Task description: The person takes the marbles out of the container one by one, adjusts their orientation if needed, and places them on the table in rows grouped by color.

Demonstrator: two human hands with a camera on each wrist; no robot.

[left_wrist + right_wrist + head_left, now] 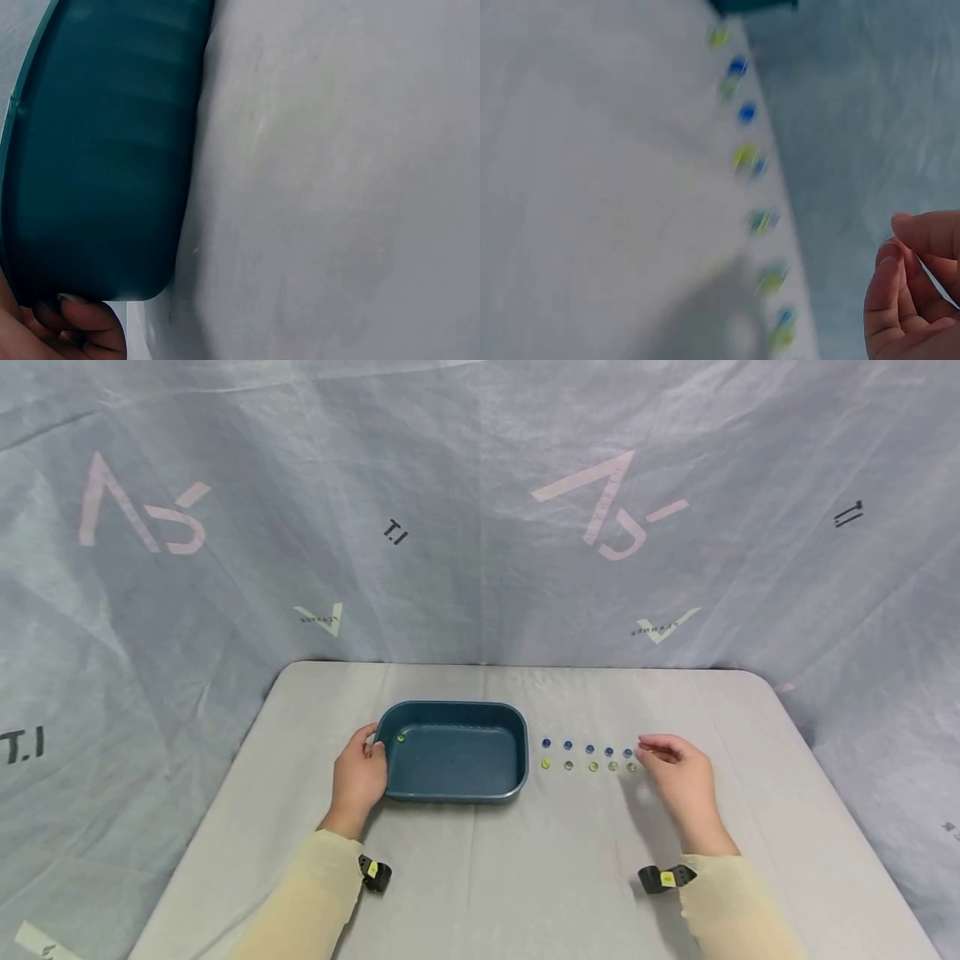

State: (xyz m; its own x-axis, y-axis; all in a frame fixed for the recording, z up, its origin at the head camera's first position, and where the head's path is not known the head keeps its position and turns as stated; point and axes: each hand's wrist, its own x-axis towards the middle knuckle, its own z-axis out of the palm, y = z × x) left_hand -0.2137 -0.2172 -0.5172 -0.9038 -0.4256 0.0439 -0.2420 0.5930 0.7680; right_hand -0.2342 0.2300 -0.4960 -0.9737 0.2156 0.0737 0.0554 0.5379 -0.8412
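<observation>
My left hand (361, 772) grips the left end of a dark teal rectangular tray (450, 797), thumb over the rim; in the left wrist view the curled fingers (94, 322) touch its corner. One small green glass bead (401, 738) lies inside near the tray's left end. To the tray's right are two rows of beads, blue ones (589, 749) behind green ones (593, 767). My right hand (684, 781) hovers above the table at the rows' right end. Its thumb and fingertips come together in the right wrist view; whether anything sits between them is hidden.
A pale cloth covers the table (465, 877), its back edge behind the tray. Grey printed fabric (480, 510) hangs behind and at both sides. A small black camera is strapped to each wrist. Beads look blurred in the right wrist view.
</observation>
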